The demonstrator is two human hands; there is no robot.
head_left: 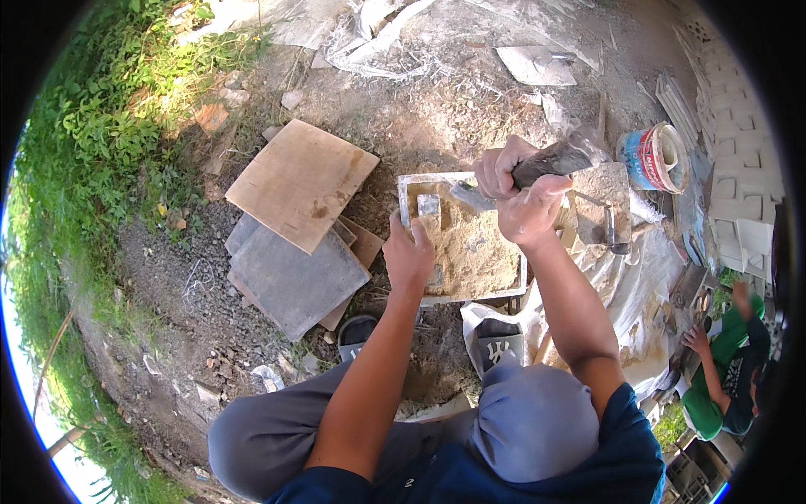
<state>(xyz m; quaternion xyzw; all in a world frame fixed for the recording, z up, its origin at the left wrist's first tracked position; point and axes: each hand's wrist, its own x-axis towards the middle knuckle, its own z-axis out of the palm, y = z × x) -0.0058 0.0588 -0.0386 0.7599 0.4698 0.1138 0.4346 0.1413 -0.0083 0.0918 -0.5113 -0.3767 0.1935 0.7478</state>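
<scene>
In front of me a square slab (483, 290) with a pale rim lies on the ground, its top covered in rough tan mortar (478, 252). My left hand (409, 256) grips its left edge, the thumb lying over the top beside a small greyish block (429, 204). Above the slab's far right corner my right hand (525, 189) is closed around a tool with a thick dark handle (554, 161). A grey metal part (473, 196) of the tool shows to the left of the fist, over the mortar; its exact kind is hard to make out.
Stacked square tiles, tan (302, 181) and grey (298, 273), lie left. A trowel (611, 227) rests on a mortar-covered slab (600, 189) at right, near a bucket (653, 160). Plastic sheeting (634, 294) covers ground at right. Another person (726, 374) sits far right.
</scene>
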